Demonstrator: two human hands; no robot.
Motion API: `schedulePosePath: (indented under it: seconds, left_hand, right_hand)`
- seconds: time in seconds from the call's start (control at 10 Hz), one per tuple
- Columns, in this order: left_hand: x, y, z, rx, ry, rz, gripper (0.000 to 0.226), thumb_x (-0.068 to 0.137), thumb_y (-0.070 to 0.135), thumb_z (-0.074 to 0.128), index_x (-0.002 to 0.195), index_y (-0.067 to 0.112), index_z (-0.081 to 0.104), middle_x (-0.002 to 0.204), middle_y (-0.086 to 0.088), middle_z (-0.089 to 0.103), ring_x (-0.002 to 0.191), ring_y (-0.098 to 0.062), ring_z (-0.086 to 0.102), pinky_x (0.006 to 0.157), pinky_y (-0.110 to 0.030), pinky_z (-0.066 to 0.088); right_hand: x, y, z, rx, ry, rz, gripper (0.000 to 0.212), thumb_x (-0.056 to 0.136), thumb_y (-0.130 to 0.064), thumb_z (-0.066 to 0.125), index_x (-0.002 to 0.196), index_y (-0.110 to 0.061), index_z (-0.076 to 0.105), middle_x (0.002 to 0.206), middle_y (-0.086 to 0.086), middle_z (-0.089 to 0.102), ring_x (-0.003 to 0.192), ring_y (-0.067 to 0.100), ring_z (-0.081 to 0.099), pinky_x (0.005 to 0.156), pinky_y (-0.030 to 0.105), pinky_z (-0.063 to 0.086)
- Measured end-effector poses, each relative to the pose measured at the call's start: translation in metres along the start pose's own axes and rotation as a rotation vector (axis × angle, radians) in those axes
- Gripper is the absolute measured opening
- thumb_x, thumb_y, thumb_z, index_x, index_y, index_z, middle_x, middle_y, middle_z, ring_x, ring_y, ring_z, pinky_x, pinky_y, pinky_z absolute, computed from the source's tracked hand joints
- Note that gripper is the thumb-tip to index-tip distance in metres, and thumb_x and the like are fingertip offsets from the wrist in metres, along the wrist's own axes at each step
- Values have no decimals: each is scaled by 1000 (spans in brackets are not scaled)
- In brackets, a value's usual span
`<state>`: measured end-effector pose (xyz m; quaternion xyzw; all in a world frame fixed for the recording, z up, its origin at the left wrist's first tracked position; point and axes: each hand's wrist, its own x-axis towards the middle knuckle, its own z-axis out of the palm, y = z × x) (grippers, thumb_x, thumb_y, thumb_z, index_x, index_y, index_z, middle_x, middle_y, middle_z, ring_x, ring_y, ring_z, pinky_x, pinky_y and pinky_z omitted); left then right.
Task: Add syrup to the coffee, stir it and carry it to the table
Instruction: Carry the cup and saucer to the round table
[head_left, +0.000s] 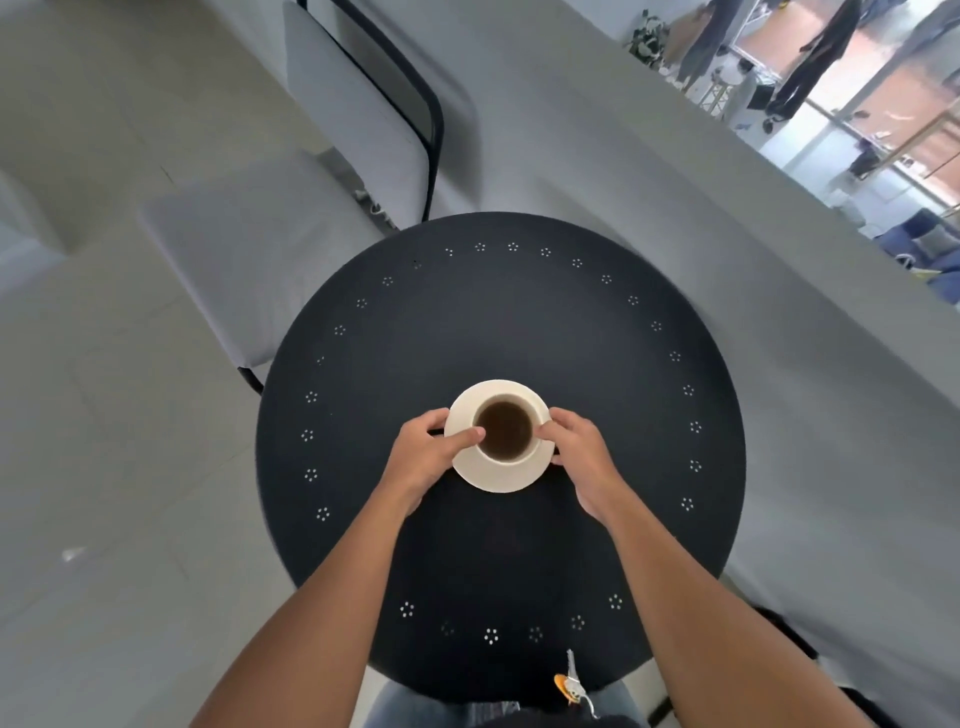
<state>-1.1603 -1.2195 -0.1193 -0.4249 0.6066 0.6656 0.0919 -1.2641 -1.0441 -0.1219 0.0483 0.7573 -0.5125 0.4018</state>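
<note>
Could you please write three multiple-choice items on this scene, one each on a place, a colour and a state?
1. Where is the saucer?
A. on the chair
B. on the table
C. on the floor

2. What colour is the table?
A. black
B. white
C. red

3. What is the cup like?
A. empty
B. tipped over
C. upright with coffee

Answers: 1 B, the saucer sits over the round top, between the left hand and right hand; 2 A, the top is black with small white dots; 3 C, dark liquid fills the upright cup.
</note>
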Motion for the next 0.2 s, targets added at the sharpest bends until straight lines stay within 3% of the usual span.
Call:
schedulePosePath:
  seconds: [0.1,0.2]
  left_hand:
    - [21,2,-3,20,-3,-7,21,86,26,84,100,34,72,106,14,72,105,-13,71,107,-49,55]
    - [18,2,0,27,41,19,46,87,37,82,128,22,70,118,14,72,114,-15,70,108,-44,55]
  right_hand:
    - [18,-2,2,24,10,35,29,75,-32,64,97,-16,75,114,16,70,112,34,63,103,52,47]
    - [18,2,2,20,21,46,42,70,-48,68,108,-30,75,137,7,60,122,22,60,110,52,45]
